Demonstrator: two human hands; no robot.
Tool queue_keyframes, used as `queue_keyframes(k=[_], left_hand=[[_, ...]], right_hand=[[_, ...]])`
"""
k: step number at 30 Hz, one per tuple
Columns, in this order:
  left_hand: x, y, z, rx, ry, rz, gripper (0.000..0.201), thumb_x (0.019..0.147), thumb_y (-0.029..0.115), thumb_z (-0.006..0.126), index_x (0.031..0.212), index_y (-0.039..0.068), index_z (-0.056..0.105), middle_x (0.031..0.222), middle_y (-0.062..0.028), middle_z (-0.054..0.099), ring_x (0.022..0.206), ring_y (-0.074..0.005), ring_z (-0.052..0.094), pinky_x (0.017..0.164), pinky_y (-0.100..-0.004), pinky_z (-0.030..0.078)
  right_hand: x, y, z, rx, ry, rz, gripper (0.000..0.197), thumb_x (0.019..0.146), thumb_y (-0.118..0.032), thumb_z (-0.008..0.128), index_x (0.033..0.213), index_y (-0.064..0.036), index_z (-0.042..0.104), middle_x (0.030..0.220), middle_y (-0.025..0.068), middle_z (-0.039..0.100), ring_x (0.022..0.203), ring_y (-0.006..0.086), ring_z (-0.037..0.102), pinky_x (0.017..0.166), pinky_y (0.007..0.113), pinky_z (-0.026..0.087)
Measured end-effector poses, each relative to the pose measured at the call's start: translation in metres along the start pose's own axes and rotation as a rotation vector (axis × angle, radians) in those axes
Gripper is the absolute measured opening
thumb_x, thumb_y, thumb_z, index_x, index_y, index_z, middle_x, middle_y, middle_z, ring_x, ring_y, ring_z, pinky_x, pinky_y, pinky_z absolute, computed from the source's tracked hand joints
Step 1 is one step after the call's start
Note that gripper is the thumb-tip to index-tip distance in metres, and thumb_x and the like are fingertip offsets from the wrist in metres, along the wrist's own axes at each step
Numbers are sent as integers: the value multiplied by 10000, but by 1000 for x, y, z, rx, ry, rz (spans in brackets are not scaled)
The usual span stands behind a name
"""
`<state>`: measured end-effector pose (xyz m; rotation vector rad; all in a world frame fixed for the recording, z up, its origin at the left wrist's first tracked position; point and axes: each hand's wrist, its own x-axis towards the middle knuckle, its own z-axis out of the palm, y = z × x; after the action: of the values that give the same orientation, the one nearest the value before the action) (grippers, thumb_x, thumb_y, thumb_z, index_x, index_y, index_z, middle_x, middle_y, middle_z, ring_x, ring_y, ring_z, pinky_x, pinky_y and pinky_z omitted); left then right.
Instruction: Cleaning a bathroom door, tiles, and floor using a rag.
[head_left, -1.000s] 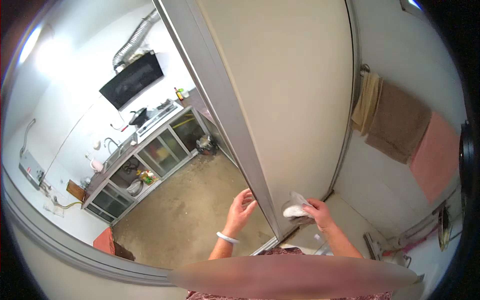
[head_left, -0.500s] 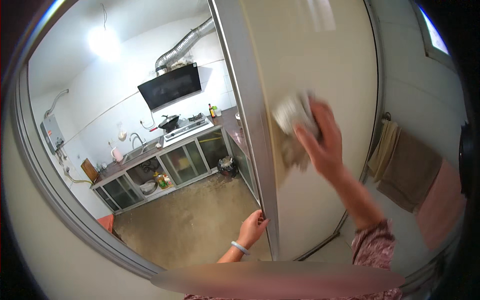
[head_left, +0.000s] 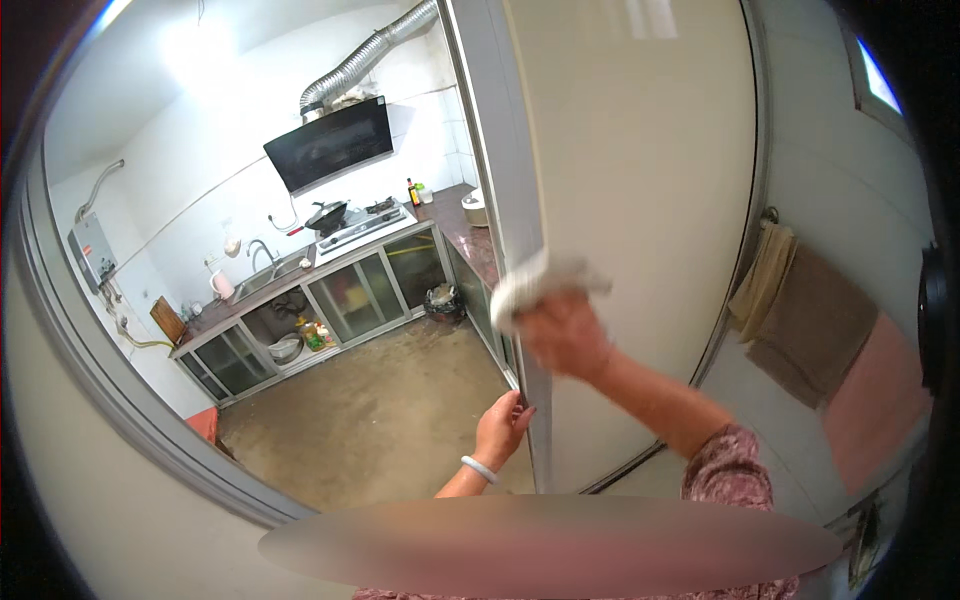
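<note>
My right hand (head_left: 565, 335) presses a crumpled off-white cloth (head_left: 520, 288) against the grey metal frame (head_left: 497, 150) of a door, its fingers closed round the cloth. Some of the cloth hangs over the frame's edge. Lower down, my left hand (head_left: 503, 432), with a pale bangle (head_left: 480, 469) on the wrist, grips the edge of the same door. The door's cream panel (head_left: 640, 200) is glossy and stands to the right of the opening. A blurred patch hides the bottom of the view.
Through the doorway lies a kitchen with a counter (head_left: 455, 228), a stove (head_left: 365, 228), a range hood (head_left: 330, 145) and a brown floor (head_left: 350, 400). Towels (head_left: 815, 320) hang on the right wall. The grey door jamb (head_left: 110, 370) curves along the left.
My right hand has moved left and down with the cloth, from the cream panel to the metal frame. My left hand keeps its hold on the edge. The view has shifted slightly.
</note>
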<state>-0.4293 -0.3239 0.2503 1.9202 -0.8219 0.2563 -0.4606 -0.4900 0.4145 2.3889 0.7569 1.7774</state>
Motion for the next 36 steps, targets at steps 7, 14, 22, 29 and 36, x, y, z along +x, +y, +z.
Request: queue_keyframes(k=[7, 14, 22, 29, 36], left_hand=[[8, -6, 9, 37, -1, -47, 230, 844, 171, 662, 1014, 49, 566, 813, -99, 620, 691, -214, 620, 618, -311, 504], [-12, -23, 10, 31, 29, -103, 284, 830, 235, 674, 1048, 80, 578, 833, -88, 645, 738, -245, 650, 633, -349, 511], [-6, -9, 1, 37, 11, -93, 300, 841, 248, 671, 1071, 70, 597, 892, -74, 663, 828, -192, 656, 699, -299, 517], [-1, -30, 20, 146, 104, 68, 254, 855, 169, 662, 1061, 32, 606, 790, -70, 631, 683, -199, 594, 629, -325, 489], [-18, -81, 36, -443, 129, -377, 232, 829, 139, 667, 1026, 34, 605, 808, -100, 634, 702, -229, 611, 635, -335, 495]], right_hand=[[55, 35, -7, -94, -7, -40, 333, 750, -172, 622, 1080, -211, 604, 1139, 37, 551, 1013, 252, 557, 799, 490, 395], [317, 116, -75, -135, 523, 38, 359, 698, -210, 736, 1021, -153, 590, 1015, 71, 526, 989, 304, 519, 840, 478, 391], [308, 98, -66, -175, 565, -41, 353, 772, -257, 656, 1077, -97, 578, 1042, 108, 485, 1016, 302, 469, 806, 480, 382], [178, 99, -63, -125, 268, -281, 471, 783, -242, 652, 1220, -97, 557, 1203, 125, 479, 1120, 323, 472, 959, 496, 350], [332, 149, -87, -192, 510, -231, 481, 836, -280, 634, 1257, -89, 498, 1233, 135, 497, 1089, 321, 519, 958, 445, 393]])
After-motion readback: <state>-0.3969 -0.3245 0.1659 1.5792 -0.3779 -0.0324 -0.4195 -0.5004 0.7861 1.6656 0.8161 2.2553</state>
